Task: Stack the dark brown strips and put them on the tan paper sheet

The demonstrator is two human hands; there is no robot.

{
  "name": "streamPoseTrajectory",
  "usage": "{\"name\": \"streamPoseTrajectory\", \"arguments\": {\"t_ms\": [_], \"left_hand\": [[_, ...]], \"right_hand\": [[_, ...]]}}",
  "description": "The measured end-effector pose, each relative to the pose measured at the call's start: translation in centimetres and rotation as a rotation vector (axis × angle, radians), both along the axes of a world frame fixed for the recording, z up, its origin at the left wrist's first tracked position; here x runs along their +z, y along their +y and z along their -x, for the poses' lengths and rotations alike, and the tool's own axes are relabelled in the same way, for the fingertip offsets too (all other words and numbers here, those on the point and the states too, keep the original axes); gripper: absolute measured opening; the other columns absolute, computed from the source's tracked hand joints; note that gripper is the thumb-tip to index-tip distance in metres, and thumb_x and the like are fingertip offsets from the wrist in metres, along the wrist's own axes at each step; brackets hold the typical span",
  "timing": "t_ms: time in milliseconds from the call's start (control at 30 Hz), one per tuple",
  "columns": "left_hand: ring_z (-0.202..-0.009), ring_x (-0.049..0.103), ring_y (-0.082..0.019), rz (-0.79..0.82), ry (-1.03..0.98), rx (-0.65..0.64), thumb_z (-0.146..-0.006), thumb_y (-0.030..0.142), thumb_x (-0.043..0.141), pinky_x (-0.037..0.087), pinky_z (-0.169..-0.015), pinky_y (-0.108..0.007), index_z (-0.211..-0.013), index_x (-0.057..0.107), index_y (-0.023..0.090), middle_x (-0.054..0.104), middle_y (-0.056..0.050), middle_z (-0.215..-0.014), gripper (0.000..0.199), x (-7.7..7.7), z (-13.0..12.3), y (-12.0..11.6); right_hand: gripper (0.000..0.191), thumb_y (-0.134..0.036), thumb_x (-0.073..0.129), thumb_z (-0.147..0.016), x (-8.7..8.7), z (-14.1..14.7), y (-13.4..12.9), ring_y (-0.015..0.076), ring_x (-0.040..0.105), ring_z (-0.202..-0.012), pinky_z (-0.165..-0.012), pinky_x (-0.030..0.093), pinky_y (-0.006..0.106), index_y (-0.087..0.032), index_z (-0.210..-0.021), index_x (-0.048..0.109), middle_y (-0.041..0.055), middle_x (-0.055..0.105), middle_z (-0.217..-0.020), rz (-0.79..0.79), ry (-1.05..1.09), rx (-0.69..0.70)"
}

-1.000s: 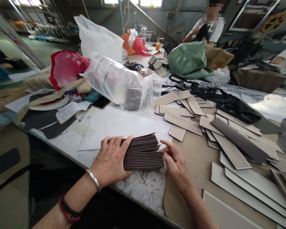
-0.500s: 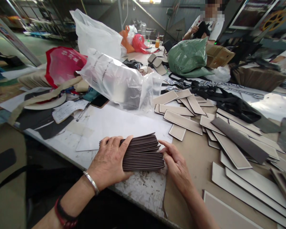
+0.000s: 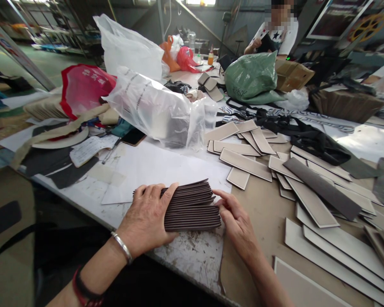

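Observation:
A stack of thin dark brown strips (image 3: 192, 207) stands on edge at the table's near side, split by a narrow gap at its right end. My left hand (image 3: 147, 215) is wrapped round the left part of the stack, thumb on the near side and fingers over the far side. At the right end, my right hand (image 3: 235, 217) touches the strips with its fingertips, the index finger stretched along the end and the others curled. Loose beige strips with pale borders (image 3: 245, 164) lie to the right, with one dark strip (image 3: 321, 187) on top.
Behind the stack are white paper (image 3: 163, 166) and a clear plastic bag (image 3: 156, 106). A red bag (image 3: 86, 87), a phone (image 3: 132, 136) and a notebook sheet (image 3: 89, 149) lie left. Farther back are a green bag (image 3: 251, 76), black straps (image 3: 310, 134) and a person (image 3: 275, 32).
Both hands keep the same hold on the stack. In the background, the person has shifted slightly left and is more upright.

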State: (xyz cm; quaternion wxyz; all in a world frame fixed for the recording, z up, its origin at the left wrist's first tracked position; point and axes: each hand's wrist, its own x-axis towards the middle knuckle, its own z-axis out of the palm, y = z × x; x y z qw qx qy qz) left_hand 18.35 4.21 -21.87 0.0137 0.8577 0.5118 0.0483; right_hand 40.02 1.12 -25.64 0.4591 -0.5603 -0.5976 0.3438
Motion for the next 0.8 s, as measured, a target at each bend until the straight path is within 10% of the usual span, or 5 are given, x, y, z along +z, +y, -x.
{"name": "streamPoseTrajectory", "arguments": {"t_ms": [800], "left_hand": [[-0.106, 0.042, -0.027, 0.009, -0.016, 0.006, -0.057, 0.045, 0.064, 0.026, -0.098, -0.047, -0.132, 0.036, 0.016, 0.048, -0.012, -0.113, 0.085, -0.04, 0.09, 0.00]], "right_hand": [[0.027, -0.020, 0.039, -0.087, -0.52, 0.52, -0.13, 0.0143, 0.052, -0.078, -0.071, 0.041, 0.024, -0.021, -0.105, 0.058, 0.0012, 0.055, -0.085, -0.113, 0.002, -0.061]]}}
